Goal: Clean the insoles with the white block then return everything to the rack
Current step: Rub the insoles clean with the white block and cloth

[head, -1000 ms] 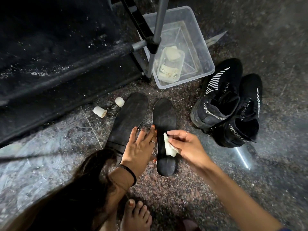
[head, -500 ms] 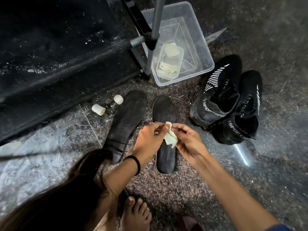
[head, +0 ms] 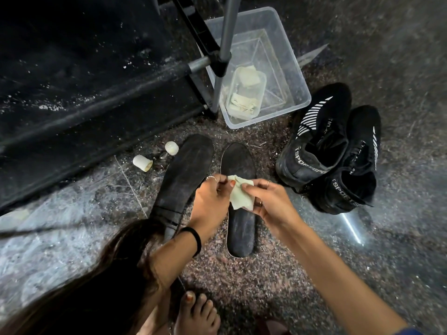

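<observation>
Two hands at work: our left hand (head: 210, 199) and right hand (head: 271, 204) both pinch the white block (head: 239, 195), held just above the right insole (head: 238, 165). Left insole (head: 186, 170) lies beside it; shoes (head: 326, 151) on its other side, clear bin (head: 273, 68) beyond it.

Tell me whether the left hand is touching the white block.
Touching. The head view shows the left hand pinching the white block's upper edge while the right hand grips its other side.
</observation>
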A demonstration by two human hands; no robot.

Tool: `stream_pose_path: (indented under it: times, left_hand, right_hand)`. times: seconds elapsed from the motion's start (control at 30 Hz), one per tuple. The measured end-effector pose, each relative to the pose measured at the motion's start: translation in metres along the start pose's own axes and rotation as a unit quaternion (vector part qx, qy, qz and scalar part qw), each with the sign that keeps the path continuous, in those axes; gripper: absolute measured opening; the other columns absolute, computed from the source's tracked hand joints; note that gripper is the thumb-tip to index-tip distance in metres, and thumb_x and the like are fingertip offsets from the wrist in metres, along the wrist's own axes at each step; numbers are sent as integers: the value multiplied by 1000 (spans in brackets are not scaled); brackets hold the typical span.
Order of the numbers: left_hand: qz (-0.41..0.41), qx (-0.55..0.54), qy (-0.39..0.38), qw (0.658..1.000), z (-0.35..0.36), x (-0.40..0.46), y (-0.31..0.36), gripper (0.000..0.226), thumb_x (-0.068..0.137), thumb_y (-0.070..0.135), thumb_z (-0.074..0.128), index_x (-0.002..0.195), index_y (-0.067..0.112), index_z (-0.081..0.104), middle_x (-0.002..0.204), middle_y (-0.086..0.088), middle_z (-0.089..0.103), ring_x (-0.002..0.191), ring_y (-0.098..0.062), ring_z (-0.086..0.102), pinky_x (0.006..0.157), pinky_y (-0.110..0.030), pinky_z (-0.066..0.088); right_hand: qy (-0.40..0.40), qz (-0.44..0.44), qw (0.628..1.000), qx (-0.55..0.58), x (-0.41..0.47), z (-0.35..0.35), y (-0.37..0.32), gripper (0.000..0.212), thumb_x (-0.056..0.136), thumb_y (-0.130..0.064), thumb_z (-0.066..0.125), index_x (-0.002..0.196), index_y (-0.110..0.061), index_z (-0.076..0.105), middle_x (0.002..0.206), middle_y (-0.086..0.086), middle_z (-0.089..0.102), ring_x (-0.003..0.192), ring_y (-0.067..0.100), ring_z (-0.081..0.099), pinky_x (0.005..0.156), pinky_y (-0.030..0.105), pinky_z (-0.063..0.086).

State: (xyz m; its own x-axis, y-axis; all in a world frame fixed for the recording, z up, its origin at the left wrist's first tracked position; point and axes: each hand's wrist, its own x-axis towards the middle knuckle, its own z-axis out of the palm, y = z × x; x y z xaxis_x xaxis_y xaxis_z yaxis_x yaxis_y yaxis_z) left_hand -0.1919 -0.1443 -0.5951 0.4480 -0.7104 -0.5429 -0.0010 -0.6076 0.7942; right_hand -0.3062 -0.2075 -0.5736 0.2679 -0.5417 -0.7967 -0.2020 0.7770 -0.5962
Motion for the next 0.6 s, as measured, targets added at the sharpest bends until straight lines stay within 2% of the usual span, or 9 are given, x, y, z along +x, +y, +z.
stream_pose_path:
  times: [0.03,0.07,0.17,0.2,0.27,0.33,0.4,0.5,0.6]
  left_hand:
    - [-2,-13,-7,1000,0,1,0,5,94,14,57,96,12,61,85,-4,68,78,-16,66,74,-30,57]
    - [0,-16,-11,1000,0,2,1,3,94,14,57,95,13,60,86,-5,69,78,-16,67,73,-32,57]
    - [11,-6,-15,1000,-3,4,4,1,94,15,56,95,15,57,86,-3,68,72,-8,64,66,-20,55]
    - [13,-7,-17,1000,-3,5,4,3,94,15,56,96,13,58,86,-3,69,73,-9,64,68,-22,56]
    - [16,-11,-26,999,-4,6,5,8,95,16,55,100,11,60,89,-5,70,77,-14,66,75,-34,57]
    - [13,-20,-32,999,-4,6,6,10,95,15,54,103,10,59,89,-7,70,78,-14,65,78,-39,56]
    - [12,-19,-30,999,-3,7,8,10,96,15,53,103,11,58,88,-9,70,77,-16,65,76,-37,55]
    - [20,-10,-5,1000,-3,10,8,10,97,9,49,98,17,55,82,-2,67,71,-15,64,65,-28,51]
    - [5,-5,-2,1000,-6,10,5,24,93,-2,45,102,19,53,82,5,64,74,-12,61,67,-24,48]
  right_hand:
    - [3,18,1000,23,2,1,-1,4,86,-6,63,84,-9,63,83,9,71,75,19,67,68,31,52]
    - [7,32,998,45,3,3,-3,3,87,-7,62,85,-9,62,82,8,71,77,19,67,65,29,53]
    - [10,56,994,93,5,6,-5,3,89,-10,60,91,-9,61,83,7,70,76,21,67,58,25,52]
    - [6,63,992,108,5,7,-6,7,89,-11,59,95,-7,62,84,7,70,74,20,67,57,24,51]
    - [-4,77,987,142,7,8,-8,17,90,-13,58,104,-3,61,87,10,69,71,22,68,56,24,50]
    - [-7,80,986,149,7,9,-10,22,91,-15,57,108,-2,61,90,12,68,71,24,67,55,24,50]
    - [4,61,992,115,9,11,-14,18,91,-14,58,105,-2,61,88,11,68,72,22,66,58,25,52]
    - [24,-9,1000,2,11,12,-31,14,91,-7,57,105,-5,60,95,11,68,82,21,65,66,29,54]
    - [64,-103,988,-98,19,10,-61,20,90,0,56,107,-11,56,99,5,65,93,22,64,75,36,55]
